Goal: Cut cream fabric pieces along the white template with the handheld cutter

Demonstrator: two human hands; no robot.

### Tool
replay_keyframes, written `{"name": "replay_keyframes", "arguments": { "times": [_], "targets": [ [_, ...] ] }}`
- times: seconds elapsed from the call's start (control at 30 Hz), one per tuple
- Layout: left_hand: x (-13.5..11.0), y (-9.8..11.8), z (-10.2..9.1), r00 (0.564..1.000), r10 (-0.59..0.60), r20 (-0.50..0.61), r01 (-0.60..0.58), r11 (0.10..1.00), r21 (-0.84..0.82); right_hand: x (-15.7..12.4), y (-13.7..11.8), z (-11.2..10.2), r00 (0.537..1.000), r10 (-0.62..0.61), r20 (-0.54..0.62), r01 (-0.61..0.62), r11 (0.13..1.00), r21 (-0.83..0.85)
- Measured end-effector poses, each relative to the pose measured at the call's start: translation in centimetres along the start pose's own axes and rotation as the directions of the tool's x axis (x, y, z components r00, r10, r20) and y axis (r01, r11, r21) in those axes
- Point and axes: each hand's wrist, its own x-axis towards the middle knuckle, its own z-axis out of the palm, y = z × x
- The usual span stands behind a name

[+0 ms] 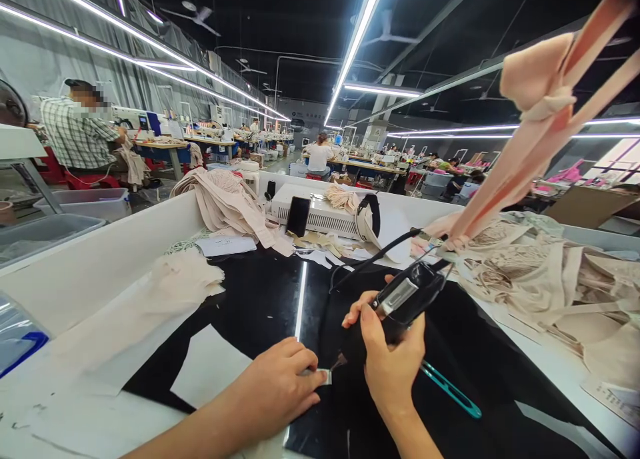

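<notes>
My right hand (393,359) is wrapped round a black corded hand tool (413,292) with a silver plate on its side. A narrow tip (340,361) shows below the tool, close to a small white tag (326,377). My left hand (280,382) presses that tag onto the black work surface (270,306) with closed fingertips. Knotted pink fabric strips (530,146) run from the upper right down to the tool's rear end. Just right of my right wrist lies a slim teal tool (453,389) with a slotted handle, its other end hidden by the hand.
Beige fabric pieces are heaped at right (565,266) and back left (225,202). A white vented box (320,212) stands at the back, with a phone (299,216) leaning there. White pattern paper (210,366) lies left. Beyond the raised table edge, people sit at sewing machines.
</notes>
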Motion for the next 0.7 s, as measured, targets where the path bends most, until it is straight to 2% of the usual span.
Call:
{"name": "replay_keyframes", "arguments": {
  "times": [0.3, 0.53, 0.7],
  "targets": [
    [0.0, -0.1, -0.5, 1.0, 0.002, 0.001, -0.002, 1.0, 0.013, -0.7, -0.4, -0.2, 0.999, 0.047, -0.016, -0.046, 0.996, 0.082],
    [0.0, -0.1, -0.5, 1.0, 0.004, 0.019, -0.004, 1.0, -0.001, -0.9, -0.2, -0.3, 0.999, 0.043, -0.003, -0.043, 0.999, 0.021],
    [-0.8, -0.2, -1.3, 0.999, -0.019, 0.028, 0.021, 0.998, -0.053, -0.9, -0.4, -0.8, 0.999, 0.042, -0.001, -0.042, 0.999, 0.009]
  ]
}}
